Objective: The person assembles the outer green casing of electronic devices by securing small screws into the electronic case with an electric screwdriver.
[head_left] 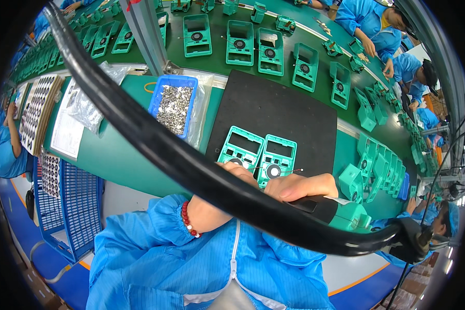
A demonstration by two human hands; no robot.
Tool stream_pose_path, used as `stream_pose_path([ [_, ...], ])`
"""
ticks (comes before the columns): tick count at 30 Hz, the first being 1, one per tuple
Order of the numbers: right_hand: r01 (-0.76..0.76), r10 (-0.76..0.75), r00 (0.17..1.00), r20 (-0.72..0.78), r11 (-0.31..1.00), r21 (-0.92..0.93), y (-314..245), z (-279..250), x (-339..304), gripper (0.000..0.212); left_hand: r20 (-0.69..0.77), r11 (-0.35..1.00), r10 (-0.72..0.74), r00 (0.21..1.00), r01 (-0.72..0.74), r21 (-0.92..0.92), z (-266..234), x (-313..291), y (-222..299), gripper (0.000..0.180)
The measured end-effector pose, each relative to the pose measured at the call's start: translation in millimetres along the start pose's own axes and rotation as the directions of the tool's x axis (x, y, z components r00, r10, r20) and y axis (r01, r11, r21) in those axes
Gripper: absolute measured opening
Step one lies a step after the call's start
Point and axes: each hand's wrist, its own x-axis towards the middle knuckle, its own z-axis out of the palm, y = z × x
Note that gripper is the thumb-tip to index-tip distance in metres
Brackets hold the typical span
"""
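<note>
Two green plastic housings lie side by side on a black mat [289,108], each with a round black speaker and thin wires. My left hand [240,174] is closed over the lower end of the left housing [241,145], partly hidden by a black bar. The right housing [279,151] lies just beyond my right hand [300,187]. That hand is wrapped round a black and green tool [323,207] that looks like a power screwdriver; its tip is hidden.
The thick black bar [155,138] slants across my view, above my hands. A blue tray [190,106] of small metal parts stands left of the mat. More housings [380,168] stand at right, others [270,51] on the far green belt. Co-workers [372,26] sit across; a blue crate [80,206] is at lower left.
</note>
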Motion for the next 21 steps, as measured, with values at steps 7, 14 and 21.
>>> stream_pose_path([
  [7,-0.038,0.037,0.999,-0.018,0.999,-0.032,3.8,-9.1,-2.0,0.047,-0.010,0.998,-0.049,0.999,0.049,-0.050,6.5,-2.7,-1.1,0.029],
  [14,-0.048,0.017,0.989,-0.147,0.976,-0.210,6.0,-1.8,-3.5,0.046,0.060,0.989,-0.051,0.997,0.058,-0.133,11.5,0.3,-6.8,0.029],
  [21,-0.186,0.182,0.953,-0.241,0.982,0.004,6.6,-3.7,1.2,0.050,0.185,0.949,-0.046,0.982,0.100,-0.298,1.4,15.4,-11.2,0.040],
])
